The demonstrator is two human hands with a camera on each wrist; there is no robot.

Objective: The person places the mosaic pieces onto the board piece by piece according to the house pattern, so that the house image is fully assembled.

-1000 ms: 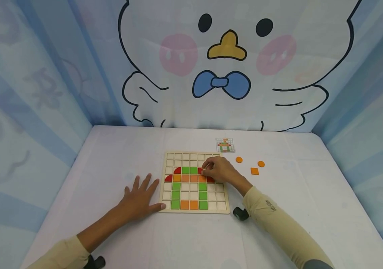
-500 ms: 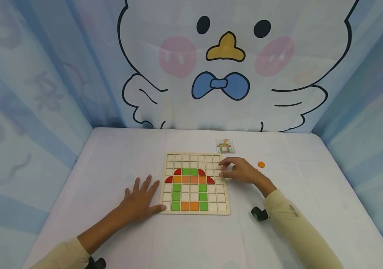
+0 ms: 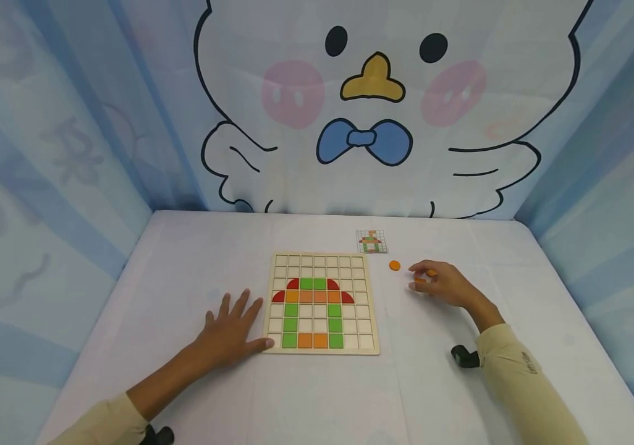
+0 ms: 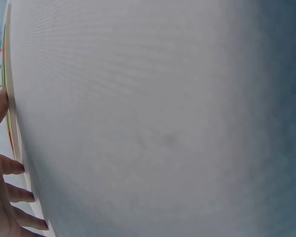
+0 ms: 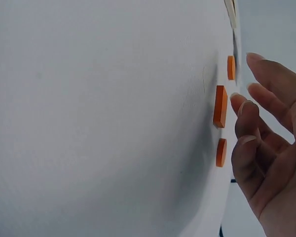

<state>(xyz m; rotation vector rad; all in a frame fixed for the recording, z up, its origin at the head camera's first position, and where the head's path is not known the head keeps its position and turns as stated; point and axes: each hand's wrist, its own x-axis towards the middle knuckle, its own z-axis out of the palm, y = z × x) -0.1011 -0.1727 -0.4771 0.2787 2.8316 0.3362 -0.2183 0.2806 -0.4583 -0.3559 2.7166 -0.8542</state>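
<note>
A wooden grid board lies mid-table with red, green and orange tiles set in its cells. My left hand is spread flat beside it, thumb on the near left corner. To the right of the board, my right hand hovers close over the loose orange pieces, fingers bent and nothing between them. The right wrist view shows an orange square tile right below the fingertips, with an orange disc on one side and another disc on the other. In the head view, the hand partly hides the square tile.
Behind the board's far right corner lies a small pattern card with a coloured grid picture. A curtain with a cartoon figure rises behind the table. Curtains also hang at both sides.
My right hand has left the board's upper red tile and moved right to the loose orange pieces. The left hand stays where it was.
</note>
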